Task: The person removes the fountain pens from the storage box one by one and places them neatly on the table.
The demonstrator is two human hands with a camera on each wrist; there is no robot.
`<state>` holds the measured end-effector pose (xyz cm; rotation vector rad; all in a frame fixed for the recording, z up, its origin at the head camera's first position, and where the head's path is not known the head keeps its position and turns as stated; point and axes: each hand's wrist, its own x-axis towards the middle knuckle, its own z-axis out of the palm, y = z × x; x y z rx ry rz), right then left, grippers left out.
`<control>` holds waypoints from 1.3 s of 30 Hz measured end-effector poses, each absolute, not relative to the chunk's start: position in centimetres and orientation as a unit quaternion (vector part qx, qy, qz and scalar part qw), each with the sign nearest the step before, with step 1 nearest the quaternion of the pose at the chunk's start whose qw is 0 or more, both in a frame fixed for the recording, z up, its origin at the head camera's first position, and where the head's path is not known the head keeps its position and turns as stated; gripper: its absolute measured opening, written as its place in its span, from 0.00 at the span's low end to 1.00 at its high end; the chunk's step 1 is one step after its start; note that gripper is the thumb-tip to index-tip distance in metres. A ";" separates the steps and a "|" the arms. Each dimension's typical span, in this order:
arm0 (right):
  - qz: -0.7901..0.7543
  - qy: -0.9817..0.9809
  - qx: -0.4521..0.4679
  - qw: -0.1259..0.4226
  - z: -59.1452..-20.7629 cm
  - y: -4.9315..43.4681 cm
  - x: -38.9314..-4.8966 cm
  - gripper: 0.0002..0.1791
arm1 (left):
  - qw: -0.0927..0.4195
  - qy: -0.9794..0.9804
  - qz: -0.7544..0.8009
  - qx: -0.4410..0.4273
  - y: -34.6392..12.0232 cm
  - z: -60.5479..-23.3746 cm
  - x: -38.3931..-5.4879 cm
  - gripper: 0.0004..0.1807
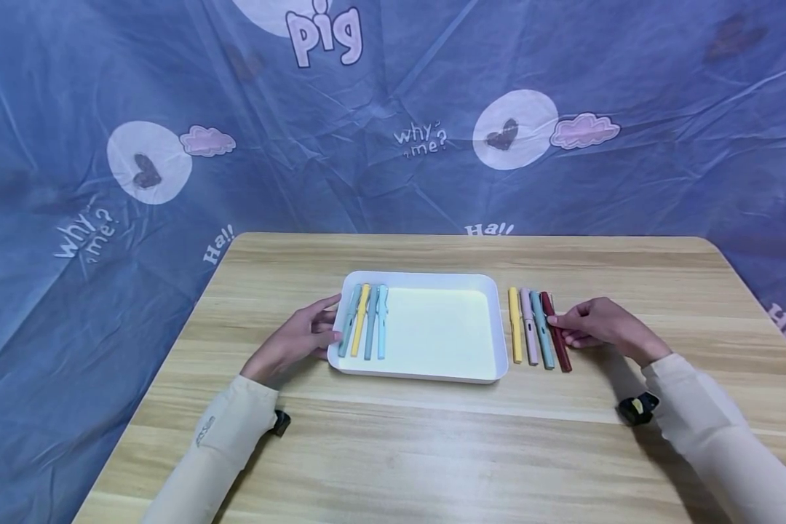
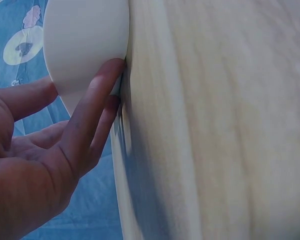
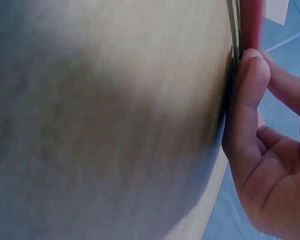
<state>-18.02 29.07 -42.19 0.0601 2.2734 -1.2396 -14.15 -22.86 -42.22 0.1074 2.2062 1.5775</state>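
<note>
My left hand [image 1: 301,335] holds the left end of a shallow white tray [image 1: 419,375]; in the left wrist view, fingertips lie against the tray's outer wall [image 2: 87,35]. Inside, at the left, a yellow pen [image 1: 360,320], a light blue pen [image 1: 383,324] and two grey-blue pens [image 1: 370,327] lie side by side. To the tray's right, a yellow pen [image 1: 514,324], a pale pink pen [image 1: 528,327] and a blue pen [image 1: 542,331] lie in a row. Beside them my right hand [image 1: 599,324] pinches a dark red pen [image 1: 561,349], also partly seen in the right wrist view.
Everything lies on a light wooden table [image 1: 419,451]. A blue printed cloth [image 1: 367,175] hangs behind it and at the sides. Dark devices [image 1: 638,407] are strapped under both cream sleeves [image 1: 701,400].
</note>
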 end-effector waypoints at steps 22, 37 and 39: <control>-0.447 0.857 -0.020 0.257 -41.8 29.4 -17.5 0.14 | 0.212 0.796 0.566 0.036 -22.9 -42.2 -14.1 0.42; -0.460 0.857 -0.041 0.230 -40.6 29.5 -17.4 0.28 | 0.213 0.795 0.568 0.027 -22.9 -42.3 -14.3 0.43; -0.461 0.857 -0.041 0.225 -40.4 29.3 -17.4 0.29 | 0.213 0.794 0.568 0.026 -22.9 -42.2 -14.3 0.43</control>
